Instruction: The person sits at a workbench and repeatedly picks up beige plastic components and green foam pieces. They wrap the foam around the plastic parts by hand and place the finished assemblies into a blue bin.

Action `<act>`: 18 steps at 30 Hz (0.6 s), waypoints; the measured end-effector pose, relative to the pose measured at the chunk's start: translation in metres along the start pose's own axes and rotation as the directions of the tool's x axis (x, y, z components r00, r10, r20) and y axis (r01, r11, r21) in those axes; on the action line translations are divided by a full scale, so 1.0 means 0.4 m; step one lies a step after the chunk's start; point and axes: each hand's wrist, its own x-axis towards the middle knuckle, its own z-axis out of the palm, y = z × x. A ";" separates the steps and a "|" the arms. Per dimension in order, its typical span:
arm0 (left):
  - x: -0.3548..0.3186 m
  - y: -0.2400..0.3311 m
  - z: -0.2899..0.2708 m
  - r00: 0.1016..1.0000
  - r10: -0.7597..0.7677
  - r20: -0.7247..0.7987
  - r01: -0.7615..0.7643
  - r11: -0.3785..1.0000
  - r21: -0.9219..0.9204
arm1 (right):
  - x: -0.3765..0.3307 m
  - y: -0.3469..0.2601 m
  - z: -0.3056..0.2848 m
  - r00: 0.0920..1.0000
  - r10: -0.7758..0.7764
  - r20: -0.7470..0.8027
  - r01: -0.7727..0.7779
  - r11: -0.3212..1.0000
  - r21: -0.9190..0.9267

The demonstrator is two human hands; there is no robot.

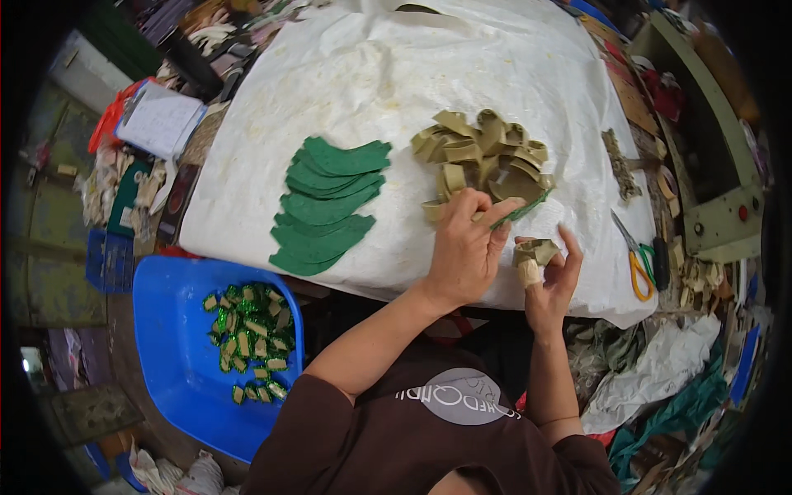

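Note:
My left hand (pixel 464 252) pinches a curved green strip (pixel 523 210), seen nearly edge-on, at the near right side of the khaki pile. In my right hand (pixel 553 290) is a small khaki fabric loop (pixel 539 250), gripped between the fingers; a pale wrapping covers one finger just below it. Beyond my left hand lies a heap of khaki loops (pixel 462 151), curled and overlapping. To the left, several crescent-shaped green pieces (pixel 326 210) lie fanned in an overlapping column on the white sheet (pixel 346 91).
A blue basin (pixel 161 346) at the lower left holds many small green-and-tan pieces (pixel 252 330). Orange-handled scissors (pixel 637 268) lie at the table's right edge beside a green-and-black-handled tool (pixel 658 260). A green metal frame (pixel 722 227) stands farther right. Papers (pixel 161 120) lie at the left.

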 end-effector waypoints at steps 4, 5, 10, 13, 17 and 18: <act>-0.013 -0.007 0.029 0.989 0.043 0.140 -0.098 0.907 0.410 | 0.062 0.004 -0.055 0.982 -0.137 0.128 0.187 0.769 -0.611; -0.013 -0.007 0.037 0.987 0.074 0.140 -0.132 0.871 0.473 | 0.067 0.020 -0.058 0.961 -0.176 0.211 0.275 0.643 -0.714; -0.017 -0.038 0.019 0.989 -0.119 -0.091 0.078 0.929 -0.362 | 0.069 -0.010 -0.077 0.955 -0.111 0.275 0.253 0.788 -0.561; -0.005 -0.011 -0.013 0.905 -0.381 -0.189 0.213 0.790 -0.575 | 0.075 0.014 -0.099 0.936 -0.112 0.334 0.261 0.858 -0.443; -0.017 0.004 -0.080 0.905 -0.423 0.052 0.261 0.454 -0.852 | 0.066 0.059 -0.112 0.944 -0.194 0.266 0.299 0.843 -0.447; -0.029 0.011 -0.090 0.885 -0.459 0.084 0.304 0.429 -0.851 | 0.065 0.060 -0.108 0.947 -0.204 0.250 0.302 0.833 -0.463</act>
